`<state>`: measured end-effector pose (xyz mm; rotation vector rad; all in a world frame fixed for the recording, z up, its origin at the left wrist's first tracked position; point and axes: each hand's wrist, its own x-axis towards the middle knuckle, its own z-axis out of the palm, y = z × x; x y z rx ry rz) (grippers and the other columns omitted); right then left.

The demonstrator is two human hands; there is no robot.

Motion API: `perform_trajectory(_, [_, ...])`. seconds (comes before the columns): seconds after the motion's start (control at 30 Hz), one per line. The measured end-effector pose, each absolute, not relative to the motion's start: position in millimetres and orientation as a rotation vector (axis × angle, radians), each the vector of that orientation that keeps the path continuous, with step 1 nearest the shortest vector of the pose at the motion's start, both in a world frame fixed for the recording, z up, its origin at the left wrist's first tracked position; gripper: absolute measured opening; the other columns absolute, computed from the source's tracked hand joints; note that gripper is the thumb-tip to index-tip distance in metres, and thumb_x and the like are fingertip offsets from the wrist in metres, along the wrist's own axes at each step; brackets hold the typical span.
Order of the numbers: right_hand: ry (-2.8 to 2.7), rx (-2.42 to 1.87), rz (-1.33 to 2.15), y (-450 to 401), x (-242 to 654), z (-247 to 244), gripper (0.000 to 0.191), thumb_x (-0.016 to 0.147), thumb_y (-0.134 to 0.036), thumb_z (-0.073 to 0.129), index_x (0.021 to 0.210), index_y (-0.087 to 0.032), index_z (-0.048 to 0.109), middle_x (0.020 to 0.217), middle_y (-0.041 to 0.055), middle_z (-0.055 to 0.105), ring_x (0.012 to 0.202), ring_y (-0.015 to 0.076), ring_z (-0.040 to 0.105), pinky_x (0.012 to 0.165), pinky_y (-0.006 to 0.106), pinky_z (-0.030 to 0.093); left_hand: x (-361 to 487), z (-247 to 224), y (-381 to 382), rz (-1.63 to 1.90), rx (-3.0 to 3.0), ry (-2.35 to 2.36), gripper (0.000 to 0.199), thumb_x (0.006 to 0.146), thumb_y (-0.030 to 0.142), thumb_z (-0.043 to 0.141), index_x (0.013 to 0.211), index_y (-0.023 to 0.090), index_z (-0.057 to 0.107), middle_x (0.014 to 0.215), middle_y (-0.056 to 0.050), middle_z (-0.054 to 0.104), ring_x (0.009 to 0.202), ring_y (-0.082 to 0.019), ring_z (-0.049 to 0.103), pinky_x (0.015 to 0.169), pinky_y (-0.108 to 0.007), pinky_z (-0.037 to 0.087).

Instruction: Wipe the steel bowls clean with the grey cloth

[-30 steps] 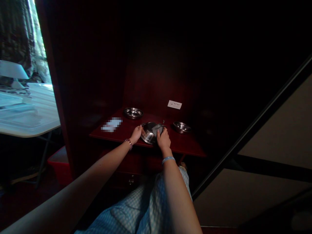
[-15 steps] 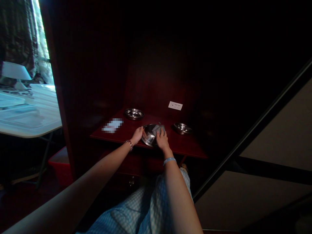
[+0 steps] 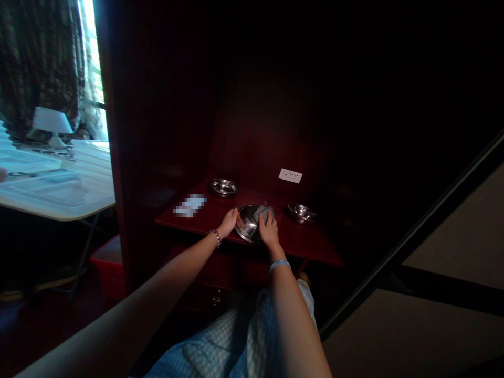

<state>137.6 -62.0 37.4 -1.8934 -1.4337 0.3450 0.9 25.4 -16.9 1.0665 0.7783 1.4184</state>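
Observation:
A shiny metal bowl [image 3: 247, 229] is tilted near the front edge of the dark red shelf [image 3: 291, 244], its rounded outside facing me. My left hand [image 3: 228, 222] grips its left rim between thumb and fingers. On the bowl's right side, my right hand [image 3: 269, 231] presses a grey cloth [image 3: 261, 211] against the metal, fingers closed over it. Behind on the left sits a second metal bowl [image 3: 223, 188], upright. A third metal bowl [image 3: 302, 212] stands upright to the right of my right hand.
A pixelated flat item [image 3: 190, 205] lies on the shelf's left. A white socket plate [image 3: 290, 175] is on the back wall. To the left, beyond a dark panel, are a pale folding table [image 3: 94, 197], a white lamp [image 3: 53, 122] and a red box [image 3: 108, 262].
The whole view has shifted, so everything appears slightly farther right and lower. My right hand and the cloth have shifted slightly on the bowl; my left hand keeps its hold on the rim.

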Motion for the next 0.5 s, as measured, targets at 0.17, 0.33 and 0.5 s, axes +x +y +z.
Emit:
perform_trajectory(0.17, [-1.471, -1.885, 0.284, -61.9, 134.3, 40.5, 0.068, 0.096, -0.055, 0.027, 0.153, -0.018, 0.028, 0.157, 0.0154, 0.029, 0.145, 0.0273, 0.027, 0.117, 0.043, 0.021, 0.8, -20.6, 31.0, 1.496, 1.033, 0.752, 0.026, 0.091, 0.028, 0.057, 0.068, 0.018, 0.059, 0.059, 0.001, 0.060, 0.057, -0.013, 0.055, 0.064, -0.024, 0.042])
perform_trajectory(0.33, [-1.533, -1.881, 0.173, -61.9, 130.5, 42.5, 0.064, 0.096, -0.053, 0.030, 0.151, -0.021, 0.034, 0.157, 0.0132, 0.029, 0.144, 0.0270, 0.028, 0.117, 0.044, 0.022, -0.2, -24.6, 37.2, 1.460, 1.032, 0.724, 0.022, 0.089, 0.032, 0.060, 0.072, 0.017, 0.062, 0.069, -0.002, 0.065, 0.070, -0.016, 0.060, 0.073, -0.025, 0.045])
perform_trajectory(0.5, [-1.604, -1.908, 0.126, -62.4, 130.4, 46.4, 0.062, 0.097, -0.051, 0.030, 0.151, -0.020, 0.034, 0.157, 0.0134, 0.029, 0.145, 0.0266, 0.026, 0.117, 0.044, 0.022, -0.1, -27.6, 40.9, 1.451, 1.051, 0.716, 0.024, 0.088, 0.038, 0.060, 0.077, 0.017, 0.064, 0.076, -0.004, 0.068, 0.079, -0.018, 0.063, 0.079, -0.028, 0.047])
